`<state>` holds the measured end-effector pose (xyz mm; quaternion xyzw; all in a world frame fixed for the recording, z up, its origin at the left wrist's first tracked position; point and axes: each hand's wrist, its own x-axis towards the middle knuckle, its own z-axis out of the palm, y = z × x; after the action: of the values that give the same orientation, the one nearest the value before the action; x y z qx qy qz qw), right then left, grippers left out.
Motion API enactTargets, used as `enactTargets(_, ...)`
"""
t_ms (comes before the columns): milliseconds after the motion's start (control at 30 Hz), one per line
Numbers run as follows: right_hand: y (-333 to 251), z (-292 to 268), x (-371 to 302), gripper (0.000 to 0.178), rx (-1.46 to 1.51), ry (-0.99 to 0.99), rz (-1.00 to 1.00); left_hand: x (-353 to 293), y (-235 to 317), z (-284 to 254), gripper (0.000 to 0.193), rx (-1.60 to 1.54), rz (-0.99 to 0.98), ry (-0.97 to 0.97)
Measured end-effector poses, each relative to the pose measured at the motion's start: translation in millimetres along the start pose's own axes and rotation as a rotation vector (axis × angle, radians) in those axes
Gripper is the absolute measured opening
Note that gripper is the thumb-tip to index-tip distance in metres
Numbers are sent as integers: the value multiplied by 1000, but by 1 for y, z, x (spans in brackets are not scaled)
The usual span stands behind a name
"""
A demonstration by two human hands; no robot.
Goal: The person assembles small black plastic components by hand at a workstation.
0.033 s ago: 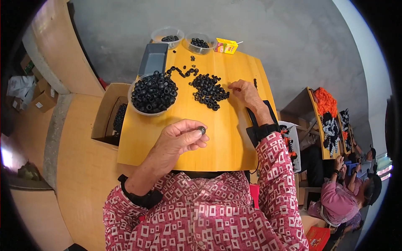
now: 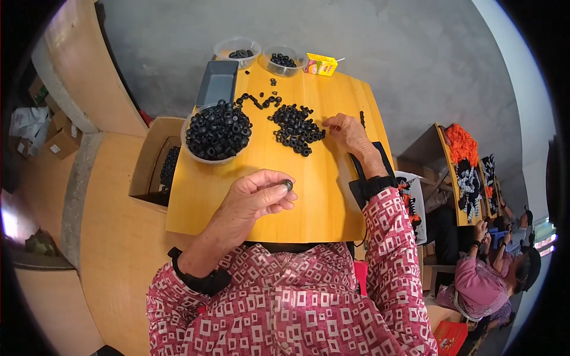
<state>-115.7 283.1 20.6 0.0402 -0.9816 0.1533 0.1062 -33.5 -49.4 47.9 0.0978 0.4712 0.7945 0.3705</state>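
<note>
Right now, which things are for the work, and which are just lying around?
Seem part of the work:
- dark round piece in the left hand
- black pile beside the right hand
- big bowl of black pieces

Probably just lying around:
- yellow drink carton
- orange bundle on the right

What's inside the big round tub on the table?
The round tub holds a heap of small black pieces, some with holes. What's under the top ones is covered.
</note>
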Motion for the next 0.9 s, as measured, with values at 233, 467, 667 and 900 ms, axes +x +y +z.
enactTargets(233,-3,8,-7,17,-113,-95,-59,1,-8,4,27,16,-2,-11)
enactTargets(467,-12,6,-19,15,-87,62,-48,19,-16,-1,26,11,-24,-22)
enactTargets(667,-100,-33,-78,11,382,248,-154,15,-16,12,20,2,115,145)
enactTargets(900,-132,-51,-137,16,471,271,-295,25,-30,36,21,-45,133,109)
